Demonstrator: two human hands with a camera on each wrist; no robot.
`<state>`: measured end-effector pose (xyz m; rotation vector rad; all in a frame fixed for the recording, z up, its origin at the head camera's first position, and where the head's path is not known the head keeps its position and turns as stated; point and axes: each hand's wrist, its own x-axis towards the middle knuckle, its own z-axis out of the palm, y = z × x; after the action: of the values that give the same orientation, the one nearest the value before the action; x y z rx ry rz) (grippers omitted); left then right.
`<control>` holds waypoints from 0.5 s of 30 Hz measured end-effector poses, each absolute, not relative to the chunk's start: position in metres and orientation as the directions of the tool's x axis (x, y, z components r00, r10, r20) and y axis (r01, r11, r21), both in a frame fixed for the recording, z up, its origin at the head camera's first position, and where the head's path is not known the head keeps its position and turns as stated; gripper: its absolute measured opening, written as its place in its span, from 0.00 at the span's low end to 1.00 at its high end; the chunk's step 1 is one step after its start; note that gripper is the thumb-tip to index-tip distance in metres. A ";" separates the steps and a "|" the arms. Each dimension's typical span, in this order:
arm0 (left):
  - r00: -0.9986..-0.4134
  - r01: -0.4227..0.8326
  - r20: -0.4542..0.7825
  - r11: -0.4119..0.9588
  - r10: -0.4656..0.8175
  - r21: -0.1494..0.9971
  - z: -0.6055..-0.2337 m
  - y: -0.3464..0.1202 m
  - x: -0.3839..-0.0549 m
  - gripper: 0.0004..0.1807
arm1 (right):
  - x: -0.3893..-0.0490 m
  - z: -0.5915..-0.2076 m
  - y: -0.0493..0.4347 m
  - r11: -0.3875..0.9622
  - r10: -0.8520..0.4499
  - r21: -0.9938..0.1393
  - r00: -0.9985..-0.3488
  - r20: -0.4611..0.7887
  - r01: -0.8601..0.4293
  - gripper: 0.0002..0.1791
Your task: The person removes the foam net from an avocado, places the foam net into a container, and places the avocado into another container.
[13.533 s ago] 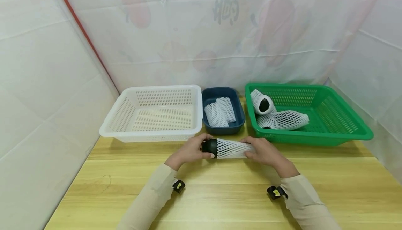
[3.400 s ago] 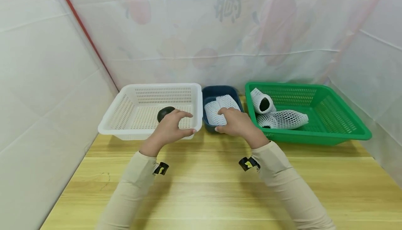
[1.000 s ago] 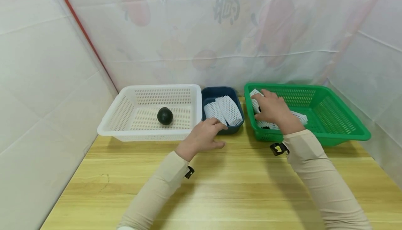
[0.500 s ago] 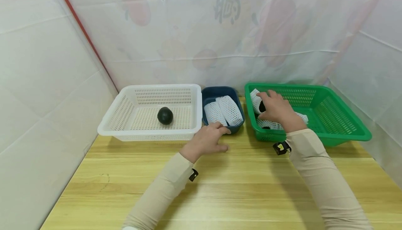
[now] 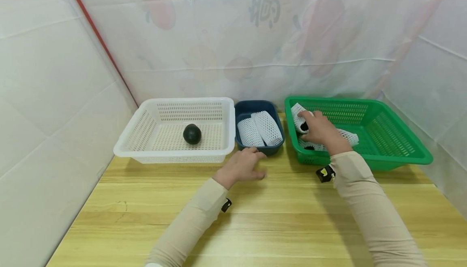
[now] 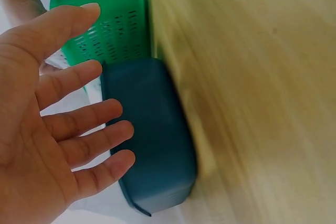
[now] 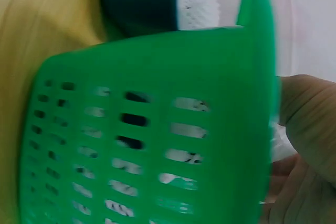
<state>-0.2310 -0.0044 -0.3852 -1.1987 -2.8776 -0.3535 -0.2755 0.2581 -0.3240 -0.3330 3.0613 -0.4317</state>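
My right hand (image 5: 321, 129) reaches into the green basket (image 5: 365, 159), its thumb and fingers bent around a dark avocado in a white foam net (image 5: 297, 117). In the right wrist view the basket wall hides most of this grip. Another netted avocado (image 5: 349, 137) lies in front of it, partly covered by the hand. My left hand (image 5: 241, 165) holds nothing; its fingers are spread just in front of the navy bin (image 5: 273, 150). In the left wrist view its palm (image 6: 31, 150) shows bare. A bare, dark avocado (image 5: 191, 134) rests in the white basket (image 5: 175, 153).
Two white foam nets (image 5: 268, 129) lie in the navy bin, which stands between the white and green baskets. All three containers line the back of the wooden table (image 5: 262, 226). White sheeting (image 5: 204, 36) hangs behind and at both sides.
Earlier both hands handled a netted avocado at the table; a bare one then lay in the white basket. The right hand moved to the green basket and has lowered slightly; the left drew back slightly.
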 end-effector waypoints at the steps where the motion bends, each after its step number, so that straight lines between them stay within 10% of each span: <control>1: -0.711 0.697 0.077 0.687 0.699 0.204 -0.386 -0.004 -0.232 0.28 | -0.276 -0.326 0.258 0.938 -0.212 -0.281 -0.977 0.002 -0.204 0.38; 15: -0.733 0.662 -0.005 0.716 0.680 0.223 -0.393 -0.004 -0.236 0.29 | -0.289 -0.338 0.254 0.967 -0.139 -0.210 -0.989 0.050 -0.147 0.34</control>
<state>-0.2363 -0.0036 -0.3932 -1.1714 -2.9892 -0.3342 -0.2888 0.2543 -0.3379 -0.2294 3.1496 -0.3411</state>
